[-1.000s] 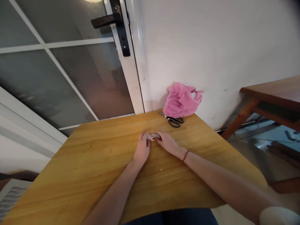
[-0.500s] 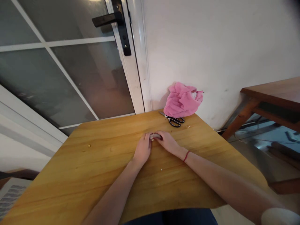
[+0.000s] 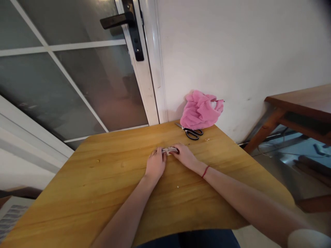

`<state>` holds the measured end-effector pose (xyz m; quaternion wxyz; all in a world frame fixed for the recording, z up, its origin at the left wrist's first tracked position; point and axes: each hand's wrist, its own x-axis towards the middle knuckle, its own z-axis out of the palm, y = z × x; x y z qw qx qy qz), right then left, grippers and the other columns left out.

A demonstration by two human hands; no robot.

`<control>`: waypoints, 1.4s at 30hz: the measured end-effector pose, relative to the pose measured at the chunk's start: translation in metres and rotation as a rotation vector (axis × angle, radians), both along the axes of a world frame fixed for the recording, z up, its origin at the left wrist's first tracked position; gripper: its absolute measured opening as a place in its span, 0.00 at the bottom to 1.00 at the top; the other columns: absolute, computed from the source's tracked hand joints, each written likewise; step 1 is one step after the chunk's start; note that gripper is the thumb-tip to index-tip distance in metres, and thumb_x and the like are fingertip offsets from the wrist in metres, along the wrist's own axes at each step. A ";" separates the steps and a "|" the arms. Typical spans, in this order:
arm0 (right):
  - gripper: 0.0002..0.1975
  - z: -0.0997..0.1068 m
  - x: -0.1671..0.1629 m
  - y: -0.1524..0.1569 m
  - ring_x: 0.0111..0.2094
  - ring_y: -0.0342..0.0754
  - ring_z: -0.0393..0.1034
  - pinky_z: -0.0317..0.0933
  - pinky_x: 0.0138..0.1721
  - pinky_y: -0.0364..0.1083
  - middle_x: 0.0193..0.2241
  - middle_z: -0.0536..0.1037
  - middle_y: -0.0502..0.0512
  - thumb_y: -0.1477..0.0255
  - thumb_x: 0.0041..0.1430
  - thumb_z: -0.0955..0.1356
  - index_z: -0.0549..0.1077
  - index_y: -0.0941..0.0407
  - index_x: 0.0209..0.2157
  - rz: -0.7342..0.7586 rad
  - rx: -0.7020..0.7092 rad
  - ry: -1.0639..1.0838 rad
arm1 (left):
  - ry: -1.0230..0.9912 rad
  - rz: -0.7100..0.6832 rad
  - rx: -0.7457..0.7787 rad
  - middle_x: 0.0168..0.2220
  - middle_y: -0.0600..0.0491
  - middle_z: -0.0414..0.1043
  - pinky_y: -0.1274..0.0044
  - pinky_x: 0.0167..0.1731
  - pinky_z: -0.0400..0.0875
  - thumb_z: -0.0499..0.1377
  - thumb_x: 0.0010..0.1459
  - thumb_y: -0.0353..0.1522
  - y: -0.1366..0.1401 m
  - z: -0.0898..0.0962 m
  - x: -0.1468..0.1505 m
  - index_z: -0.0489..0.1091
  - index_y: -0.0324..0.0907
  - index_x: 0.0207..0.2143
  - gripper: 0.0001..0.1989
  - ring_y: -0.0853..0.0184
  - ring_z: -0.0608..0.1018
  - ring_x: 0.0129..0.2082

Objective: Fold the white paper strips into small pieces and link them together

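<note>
Between my two hands, low over the wooden table (image 3: 116,193), is a small, narrow whitish-grey piece (image 3: 169,150) that looks flat or folded; its exact kind does not show. My left hand (image 3: 156,163) grips its left end, fingertips on top and thumb on the near side. Its right end is pinched by my right hand (image 3: 184,155), whose wrist wears a red string bracelet (image 3: 206,171). The fingers hide both ends of the piece.
Behind my right hand lie scissors (image 3: 192,133) with black handles, partly under a pink cloth (image 3: 201,110) against the white wall. A glazed door (image 3: 103,86) with a black handle (image 3: 116,21) stands beyond the table's far left edge. Another wooden table (image 3: 297,98) is at right.
My left hand has shifted slightly to the left along the piece, so more of it shows between the hands. My right hand stays nearly where it was.
</note>
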<state>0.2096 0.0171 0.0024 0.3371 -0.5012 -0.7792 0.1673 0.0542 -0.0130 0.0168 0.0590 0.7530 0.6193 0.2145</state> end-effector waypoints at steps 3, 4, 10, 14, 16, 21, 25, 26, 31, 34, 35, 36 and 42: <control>0.08 0.000 0.000 0.000 0.36 0.47 0.67 0.59 0.39 0.44 0.34 0.75 0.57 0.75 0.53 0.68 0.73 0.60 0.37 0.007 0.003 0.001 | 0.019 -0.011 0.050 0.45 0.41 0.70 0.67 0.44 0.64 0.47 0.60 0.33 -0.002 0.002 0.001 0.60 0.39 0.50 0.17 0.57 0.72 0.46; 0.08 0.000 0.000 0.000 0.36 0.47 0.67 0.59 0.38 0.44 0.34 0.75 0.57 0.75 0.53 0.68 0.73 0.60 0.37 0.010 0.005 0.001 | 0.024 -0.054 0.080 0.50 0.41 0.67 0.67 0.46 0.63 0.47 0.60 0.33 -0.002 0.002 0.001 0.57 0.40 0.54 0.19 0.57 0.69 0.50; 0.07 0.001 0.000 0.000 0.36 0.47 0.67 0.59 0.40 0.44 0.34 0.75 0.57 0.76 0.53 0.68 0.73 0.60 0.36 0.012 0.011 -0.004 | 0.085 -0.167 0.132 0.58 0.45 0.58 0.67 0.51 0.60 0.47 0.60 0.31 -0.001 -0.002 0.002 0.56 0.41 0.56 0.21 0.58 0.62 0.56; 0.08 0.001 -0.001 -0.001 0.36 0.48 0.68 0.59 0.39 0.44 0.34 0.76 0.57 0.75 0.52 0.69 0.73 0.60 0.37 -0.005 0.007 -0.007 | 0.087 -0.078 0.104 0.52 0.42 0.66 0.68 0.50 0.62 0.46 0.60 0.31 -0.001 -0.001 0.002 0.60 0.36 0.53 0.19 0.58 0.68 0.52; 0.08 0.001 -0.001 -0.001 0.35 0.47 0.68 0.59 0.38 0.44 0.33 0.76 0.57 0.75 0.53 0.69 0.73 0.60 0.36 -0.010 0.007 -0.006 | 0.088 -0.041 0.085 0.49 0.41 0.69 0.69 0.48 0.63 0.46 0.60 0.31 -0.001 0.001 0.002 0.61 0.36 0.51 0.18 0.58 0.71 0.49; 0.07 0.001 -0.001 -0.001 0.34 0.47 0.67 0.59 0.37 0.43 0.32 0.76 0.56 0.74 0.52 0.69 0.74 0.59 0.35 -0.014 0.015 -0.008 | 0.133 0.034 0.072 0.45 0.41 0.72 0.68 0.46 0.64 0.46 0.59 0.30 -0.003 0.003 0.003 0.65 0.36 0.48 0.16 0.57 0.72 0.46; 0.07 0.001 -0.001 0.000 0.34 0.47 0.67 0.59 0.37 0.43 0.32 0.76 0.56 0.74 0.51 0.69 0.74 0.59 0.35 -0.018 0.023 -0.012 | 0.120 0.056 0.038 0.48 0.39 0.69 0.67 0.48 0.63 0.47 0.58 0.30 -0.004 0.001 0.006 0.64 0.34 0.48 0.17 0.56 0.67 0.53; 0.07 0.000 -0.001 0.000 0.34 0.47 0.67 0.59 0.37 0.43 0.32 0.76 0.56 0.74 0.51 0.69 0.74 0.59 0.34 -0.018 0.023 -0.013 | 0.116 0.060 0.030 0.49 0.39 0.69 0.67 0.49 0.63 0.47 0.58 0.30 -0.005 0.000 0.007 0.64 0.34 0.48 0.17 0.56 0.65 0.54; 0.08 0.000 0.000 -0.001 0.35 0.47 0.67 0.59 0.38 0.43 0.33 0.76 0.55 0.74 0.53 0.68 0.73 0.58 0.36 -0.008 0.018 -0.007 | 0.160 0.116 0.078 0.52 0.36 0.65 0.63 0.51 0.60 0.48 0.58 0.32 -0.006 -0.003 0.007 0.60 0.31 0.53 0.22 0.52 0.62 0.56; 0.09 0.002 0.000 -0.002 0.36 0.48 0.68 0.59 0.39 0.44 0.35 0.76 0.57 0.74 0.53 0.68 0.73 0.59 0.38 -0.011 0.003 -0.008 | 0.143 0.038 0.139 0.56 0.37 0.59 0.63 0.52 0.59 0.48 0.58 0.32 -0.005 -0.003 0.005 0.51 0.33 0.59 0.27 0.53 0.60 0.58; 0.09 0.002 0.000 -0.002 0.36 0.48 0.68 0.59 0.39 0.44 0.35 0.76 0.57 0.74 0.53 0.68 0.73 0.59 0.37 -0.012 -0.001 -0.011 | 0.135 -0.014 0.153 0.58 0.38 0.58 0.63 0.52 0.59 0.48 0.58 0.31 -0.005 -0.003 0.004 0.48 0.36 0.60 0.28 0.54 0.59 0.58; 0.08 0.002 0.000 -0.003 0.36 0.48 0.68 0.59 0.39 0.44 0.34 0.76 0.57 0.75 0.53 0.68 0.73 0.59 0.37 -0.012 -0.004 -0.014 | 0.129 -0.061 0.161 0.59 0.40 0.57 0.64 0.53 0.58 0.47 0.58 0.30 -0.005 -0.003 0.004 0.47 0.39 0.61 0.27 0.56 0.59 0.59; 0.07 0.002 0.000 -0.002 0.35 0.47 0.67 0.58 0.38 0.44 0.33 0.75 0.56 0.75 0.52 0.68 0.73 0.58 0.35 -0.006 0.021 0.000 | 0.088 -0.021 0.082 0.56 0.36 0.60 0.62 0.51 0.61 0.46 0.59 0.30 -0.004 -0.005 0.005 0.55 0.34 0.56 0.22 0.54 0.63 0.56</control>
